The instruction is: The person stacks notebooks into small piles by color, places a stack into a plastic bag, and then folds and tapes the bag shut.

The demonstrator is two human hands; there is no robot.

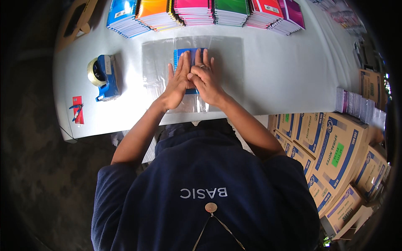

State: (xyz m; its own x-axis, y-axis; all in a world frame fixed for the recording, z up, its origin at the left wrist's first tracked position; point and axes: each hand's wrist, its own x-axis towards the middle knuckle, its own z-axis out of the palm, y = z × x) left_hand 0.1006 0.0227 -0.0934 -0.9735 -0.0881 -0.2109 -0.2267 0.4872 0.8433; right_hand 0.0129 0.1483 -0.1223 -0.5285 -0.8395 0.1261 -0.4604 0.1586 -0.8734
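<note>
A small blue spiral notebook (179,53) lies at the middle of the table, within a wide clear plastic sheet (226,62). My left hand (178,85) rests flat over its left part, fingers stretched away from me. Over the right part lies my right hand (206,81), with several fingers extended and a ring on one of them. Its thumb and forefinger bend in against my left hand. Whether they touch any film between them is hidden. My hands cover most of the notebook's cover.
Along the far edge stand stacks of spiral notebooks (194,14) in several colours. To the left are a blue tape dispenser (109,77) with clear tape, a red card with a blue tool (78,110), and an open cardboard box (79,19). Cardboard cartons (331,150) pile up at right.
</note>
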